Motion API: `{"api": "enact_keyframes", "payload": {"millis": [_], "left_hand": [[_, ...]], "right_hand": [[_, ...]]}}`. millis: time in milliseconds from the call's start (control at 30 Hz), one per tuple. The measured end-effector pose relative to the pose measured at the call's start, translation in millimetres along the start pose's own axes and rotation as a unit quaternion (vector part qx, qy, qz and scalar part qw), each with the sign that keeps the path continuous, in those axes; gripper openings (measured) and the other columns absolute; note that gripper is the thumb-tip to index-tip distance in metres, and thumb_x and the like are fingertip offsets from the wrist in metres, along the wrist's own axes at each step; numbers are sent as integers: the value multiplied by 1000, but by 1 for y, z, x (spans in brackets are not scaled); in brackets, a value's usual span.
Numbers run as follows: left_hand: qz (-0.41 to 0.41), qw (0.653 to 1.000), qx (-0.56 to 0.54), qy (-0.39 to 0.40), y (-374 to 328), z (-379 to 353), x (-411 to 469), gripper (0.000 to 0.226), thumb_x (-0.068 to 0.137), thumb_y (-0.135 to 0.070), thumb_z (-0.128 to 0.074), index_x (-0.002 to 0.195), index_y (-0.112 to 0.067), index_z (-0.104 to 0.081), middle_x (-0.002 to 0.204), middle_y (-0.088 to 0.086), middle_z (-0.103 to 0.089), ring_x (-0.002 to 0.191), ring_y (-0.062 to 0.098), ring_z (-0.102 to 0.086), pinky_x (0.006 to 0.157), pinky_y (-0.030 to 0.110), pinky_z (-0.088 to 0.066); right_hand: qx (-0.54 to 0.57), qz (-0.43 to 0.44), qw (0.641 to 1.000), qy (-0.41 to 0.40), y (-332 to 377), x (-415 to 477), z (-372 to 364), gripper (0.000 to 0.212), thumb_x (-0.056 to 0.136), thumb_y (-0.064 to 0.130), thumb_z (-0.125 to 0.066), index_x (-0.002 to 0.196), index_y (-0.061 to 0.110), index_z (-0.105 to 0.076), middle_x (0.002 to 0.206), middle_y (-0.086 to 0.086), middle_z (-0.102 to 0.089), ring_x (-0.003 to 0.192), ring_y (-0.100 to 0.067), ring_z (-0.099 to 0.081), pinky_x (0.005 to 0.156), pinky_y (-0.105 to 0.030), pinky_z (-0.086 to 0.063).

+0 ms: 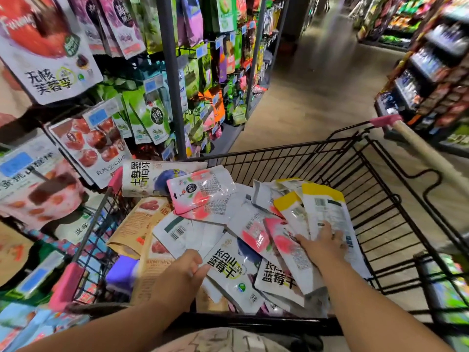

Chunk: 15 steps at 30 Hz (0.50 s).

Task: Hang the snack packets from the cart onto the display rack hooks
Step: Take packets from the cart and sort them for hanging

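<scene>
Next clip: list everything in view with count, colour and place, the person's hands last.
cart: one, black wire with pink corners, centre
blueberry packets: three showing, white and blue, in the cart
pink packets: several, pink and white, cart middle
yellow-topped packets: two, white and yellow, cart right
tan packets: about two, orange-tan, cart left
display rack: one, grey posts, left, hung with green, purple and red packets
shelves: blurred, multicoloured, right
left hand: one, pinches a blueberry packet's edge
right hand: one, spread flat on a yellow-topped packet
</scene>
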State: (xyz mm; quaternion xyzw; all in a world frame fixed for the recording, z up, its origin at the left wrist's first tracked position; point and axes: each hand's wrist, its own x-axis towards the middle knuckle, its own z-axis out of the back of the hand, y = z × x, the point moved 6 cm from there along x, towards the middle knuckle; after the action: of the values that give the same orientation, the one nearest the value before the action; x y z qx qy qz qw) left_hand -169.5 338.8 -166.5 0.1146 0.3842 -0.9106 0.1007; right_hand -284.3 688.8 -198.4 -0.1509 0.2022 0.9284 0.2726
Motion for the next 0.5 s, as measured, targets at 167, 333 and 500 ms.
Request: {"api": "enact_keyframes", "payload": {"millis": [167, 333, 500], "left_hand": [[-15, 999, -26, 18, 17, -11, 9, 30, 79, -65, -53, 78, -36, -46, 61, -11, -45, 64, 10, -45, 72, 38, -46], [-29, 999, -23, 0, 19, -12, 11, 23, 78, -63, -42, 80, -40, -44, 59, -18, -48, 57, 6, -43, 63, 33, -41], [-21, 999, -29, -7, 18, -11, 10, 12, 86, -43, -57, 80, -37, -48, 60, -21, -51, 60, 8, -48, 63, 33, -41]], "right_hand": [[-12, 21, 999, 27, -9, 8, -2, 115, 77, 70, -63, 155, 22, 6, 163, -10, 5, 148, -36, -11, 116, -54, -24], [-33, 37, 999, 14, -7, 2, 5, 112, 78, 65, -65, 155, 12, -3, 162, -11, -14, 140, -33, -34, 107, -44, -38], [-72, 51, 996, 22, -13, -7, 17, 94, 79, 67, -63, 150, 16, -28, 142, -13, -50, 124, -31, -52, 95, -34, -45]]}}
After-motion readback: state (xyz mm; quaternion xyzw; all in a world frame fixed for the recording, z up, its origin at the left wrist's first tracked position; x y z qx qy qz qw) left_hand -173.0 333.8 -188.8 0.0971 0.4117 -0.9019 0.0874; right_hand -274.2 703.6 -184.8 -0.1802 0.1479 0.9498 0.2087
